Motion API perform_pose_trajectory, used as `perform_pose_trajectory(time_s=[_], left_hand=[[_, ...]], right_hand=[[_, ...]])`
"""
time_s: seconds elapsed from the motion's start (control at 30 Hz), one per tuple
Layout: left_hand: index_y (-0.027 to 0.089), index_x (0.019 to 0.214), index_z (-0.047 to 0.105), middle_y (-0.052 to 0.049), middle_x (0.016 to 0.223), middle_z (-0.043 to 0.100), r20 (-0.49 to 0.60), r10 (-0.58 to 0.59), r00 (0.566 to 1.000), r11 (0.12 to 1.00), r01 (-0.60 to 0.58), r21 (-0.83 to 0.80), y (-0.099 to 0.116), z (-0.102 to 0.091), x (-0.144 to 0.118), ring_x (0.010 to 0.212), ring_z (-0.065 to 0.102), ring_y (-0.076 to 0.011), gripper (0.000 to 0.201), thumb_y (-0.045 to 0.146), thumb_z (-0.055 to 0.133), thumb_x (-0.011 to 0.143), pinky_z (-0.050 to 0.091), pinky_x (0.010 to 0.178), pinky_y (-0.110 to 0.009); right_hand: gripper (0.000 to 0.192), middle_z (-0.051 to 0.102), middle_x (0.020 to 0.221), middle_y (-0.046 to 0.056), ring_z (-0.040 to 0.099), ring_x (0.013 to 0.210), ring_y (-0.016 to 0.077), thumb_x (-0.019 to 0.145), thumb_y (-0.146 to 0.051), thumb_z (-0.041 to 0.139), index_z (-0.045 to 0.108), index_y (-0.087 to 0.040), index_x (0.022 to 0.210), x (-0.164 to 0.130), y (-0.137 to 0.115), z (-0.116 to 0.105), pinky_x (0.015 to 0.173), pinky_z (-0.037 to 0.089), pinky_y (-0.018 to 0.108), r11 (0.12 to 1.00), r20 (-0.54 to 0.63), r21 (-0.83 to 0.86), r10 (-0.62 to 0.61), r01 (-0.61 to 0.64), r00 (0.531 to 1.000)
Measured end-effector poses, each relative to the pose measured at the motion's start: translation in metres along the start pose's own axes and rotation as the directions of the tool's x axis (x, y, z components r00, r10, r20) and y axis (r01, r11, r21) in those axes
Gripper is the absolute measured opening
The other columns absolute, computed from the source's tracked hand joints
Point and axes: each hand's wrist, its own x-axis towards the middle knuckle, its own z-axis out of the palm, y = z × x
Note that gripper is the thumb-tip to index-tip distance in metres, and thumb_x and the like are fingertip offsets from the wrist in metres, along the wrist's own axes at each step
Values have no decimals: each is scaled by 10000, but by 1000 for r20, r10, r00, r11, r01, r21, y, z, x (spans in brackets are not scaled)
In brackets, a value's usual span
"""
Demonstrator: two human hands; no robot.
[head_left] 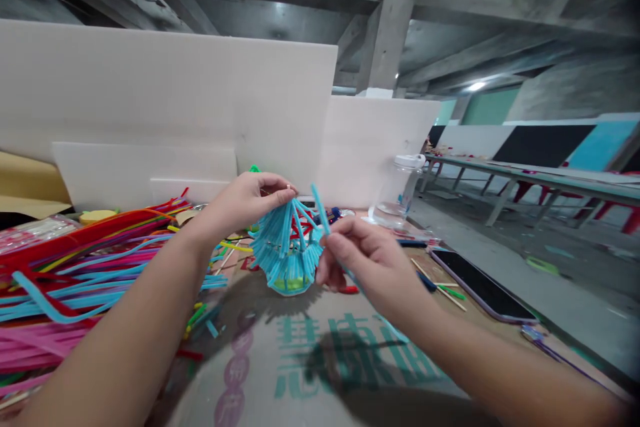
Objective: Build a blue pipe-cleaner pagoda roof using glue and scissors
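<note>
Head view
Left hand [249, 202]: raised over the cardboard sheet [320, 373], fingertips pinched shut on the top of the blue pipe-cleaner lantern [287, 247].
Right hand [363, 257]: fingers closed on a single blue pipe cleaner [321, 209], angled upward.
Lantern: fuzzy ribbed dome, green base, hanging directly below the left grip, just left of the right hand.
Left edge: heaped coloured pipe cleaners [75, 260].
Right edge: dark phone [483, 287].

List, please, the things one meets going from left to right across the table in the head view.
Pile of pipe cleaners → left hand → blue pipe-cleaner lantern → right hand, holding a blue pipe cleaner → plastic jar → phone.
</note>
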Motion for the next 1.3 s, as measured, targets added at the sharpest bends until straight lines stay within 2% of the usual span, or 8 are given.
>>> perform_pose_trajectory(time_s=[0.1, 0.23, 0.33, 0.43, 0.63, 0.77, 1.0, 1.3], left_hand=[[195, 846, 708, 26, 494, 551, -22, -10, 1000, 1000, 11, 6, 1, 1, 0, 539, 560, -141, 252, 425, 606, 828, 402, 495, -230], [199, 843, 711, 38, 450, 512, -27, -8, 1000, 1000, 8, -11, 1, 0, 0, 501, 540, -133, 229, 400, 604, 832, 389, 480, -227], [201, 796, 706, 42, 433, 498, -16, -13, 1000, 1000, 13, -5, 4, 0, -2, 500, 545, -130, 190, 367, 617, 824, 390, 482, -220], [202, 793, 706, 48, 419, 484, -7, -18, 1000, 1000, 18, 5, 7, 0, -3, 486, 532, -123, 173, 350, 621, 821, 377, 470, -211], [189, 805, 703, 56, 409, 452, 11, -21, 1000, 999, 20, 29, 7, -2, -2, 443, 485, -110, 181, 341, 609, 826, 345, 439, -207], [183, 813, 698, 64, 414, 445, 21, -29, 999, 999, 28, 47, 8, -2, -2, 425, 456, -92, 182, 335, 601, 837, 335, 439, -198], [189, 807, 685, 68, 390, 410, 34, -21, 999, 998, 19, 62, 10, -1, -3, 425, 455, -98, 182, 337, 587, 846, 333, 440, -202], [212, 781, 693, 32, 437, 495, 22, 26, 999, 997, -27, 65, 8, -1, -3, 497, 520, -144, 225, 416, 606, 818, 351, 456, -239]], right_hand=[[215, 713, 667, 5, 595, 500, 95, 929, -417, 555, 482, -218, 893, -7, -19, 0, 495, 468, 209, 996, 49, 88, -38, 34, 998], [252, 704, 640, -3, 618, 481, 115, 918, -433, 561, 435, -225, 857, -3, -5, 4, 461, 459, 210, 993, 66, 98, 53, -59, 996], [286, 677, 606, -9, 594, 472, 112, 894, -456, 578, 435, -217, 832, 2, 18, 8, 467, 453, 219, 994, 27, 4, 112, -112, 993], [270, 615, 562, -30, 541, 474, 97, 905, -440, 551, 462, -207, 802, 3, 33, 10, 489, 431, 223, 987, -19, -131, 89, -91, 996], [227, 507, 579, -47, 486, 518, 90, 904, -366, 535, 510, -192, 759, -1, 40, 9, 491, 352, 223, 933, -63, -360, -5, -18, 998], [205, 497, 612, -39, 456, 551, 93, 885, -336, 543, 528, -184, 747, 2, 42, 7, 508, 340, 230, 903, -82, -430, -33, -5, 996], [196, 489, 610, -40, 446, 551, 94, 854, -329, 554, 522, -181, 731, 7, 41, 6, 508, 339, 229, 905, -101, -425, -18, -27, 995], [221, 418, 568, -57, 370, 515, 83, 827, -353, 586, 512, -183, 707, 10, 34, 9, 482, 269, 227, 934, -135, -342, 61, -104, 989]])
